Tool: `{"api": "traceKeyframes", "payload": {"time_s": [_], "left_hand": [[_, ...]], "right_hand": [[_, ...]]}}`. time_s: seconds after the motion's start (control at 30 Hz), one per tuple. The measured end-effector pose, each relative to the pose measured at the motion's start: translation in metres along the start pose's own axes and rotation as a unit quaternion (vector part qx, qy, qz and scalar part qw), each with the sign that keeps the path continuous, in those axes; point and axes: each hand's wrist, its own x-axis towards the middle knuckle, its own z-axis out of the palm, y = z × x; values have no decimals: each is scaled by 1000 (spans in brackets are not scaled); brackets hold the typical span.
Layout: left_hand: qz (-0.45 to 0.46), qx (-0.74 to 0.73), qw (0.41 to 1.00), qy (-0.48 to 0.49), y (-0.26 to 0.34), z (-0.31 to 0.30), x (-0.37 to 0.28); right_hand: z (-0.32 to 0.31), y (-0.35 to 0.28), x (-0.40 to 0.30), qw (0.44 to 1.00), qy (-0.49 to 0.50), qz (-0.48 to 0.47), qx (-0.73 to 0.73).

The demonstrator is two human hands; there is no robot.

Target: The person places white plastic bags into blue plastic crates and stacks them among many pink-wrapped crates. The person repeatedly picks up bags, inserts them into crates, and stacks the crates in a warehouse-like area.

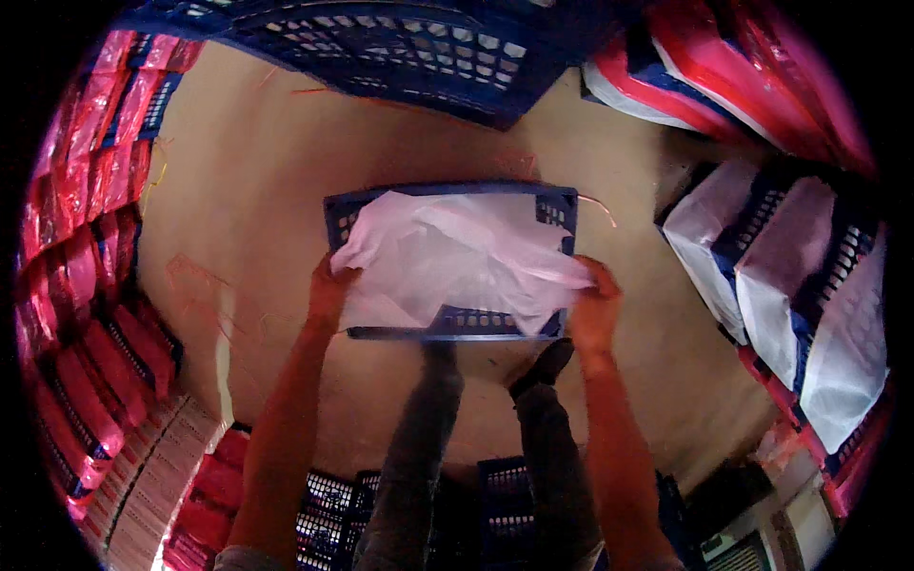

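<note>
A thin, whitish-pink sheet (457,250), plastic or fabric, lies rumpled across the blue plastic crate (457,332) on the floor before my feet. My left hand (335,285) grips the sheet's left edge beside the crate's left wall. At the other side, my right hand (598,296) pinches the right edge, slightly outside the crate. Latticed crate wall shows past the sheet at the upper corners and along the near side. Most of the crate's inside is hidden under the sheet.
A large blue crate (400,57) stands at the far side. Stacked crates with red-pink coverings (93,193) line the left; white-covered crates (775,264) stand at right. Behind my legs are more latticed crates (507,492). Loose strings (600,207) lie on the brown floor (235,143).
</note>
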Motion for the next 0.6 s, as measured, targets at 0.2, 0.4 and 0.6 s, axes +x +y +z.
{"api": "traceKeyframes", "payload": {"time_s": [0.2, 0.4, 0.6], "left_hand": [[-92, -153, 984, -13, -38, -106, 59], [-93, -205, 967, -123, 83, -63, 119], [-194, -247, 925, -215, -44, -83, 164]], "right_hand": [[-59, 37, 82, 988, -10, 138, -71], [-19, 31, 188, 983, -25, 181, -17], [-21, 128, 183, 882, -196, 428, 36]]}}
